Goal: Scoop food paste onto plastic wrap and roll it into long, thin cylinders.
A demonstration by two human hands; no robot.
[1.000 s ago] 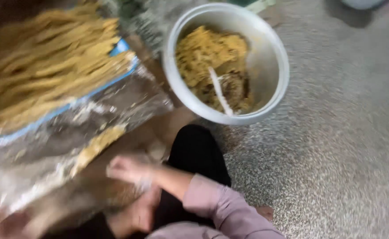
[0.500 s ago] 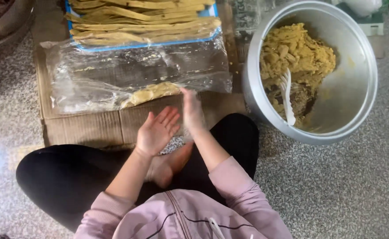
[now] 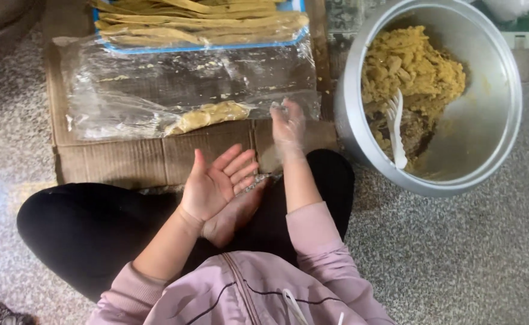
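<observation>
My left hand point(image 3: 216, 180) is bare, palm up and fingers spread, held above my crossed legs and holding nothing. Covered by a thin clear glove, my right hand point(image 3: 288, 127) reaches forward, its fingertips resting on the near right edge of a clear plastic sheet point(image 3: 156, 90). On that sheet, just left of my right hand, lies a flat yellow lump of dough point(image 3: 207, 116). The sheet is spread over a piece of brown cardboard point(image 3: 156, 157) on the floor.
A large metal pot point(image 3: 493, 138) at the right holds crumbly yellow filling point(image 3: 412, 66) and a white plastic fork point(image 3: 395, 129). A blue-rimmed tray of long yellow strips point(image 3: 198, 21) sits at the back. Speckled stone floor point(image 3: 457, 259) surrounds everything. A dark bowl's rim point(image 3: 0, 18) shows top left.
My right hand has moved right and forward to the sheet's edge. My left hand has stayed palm up over my lap. The view has steadied and shifted slightly.
</observation>
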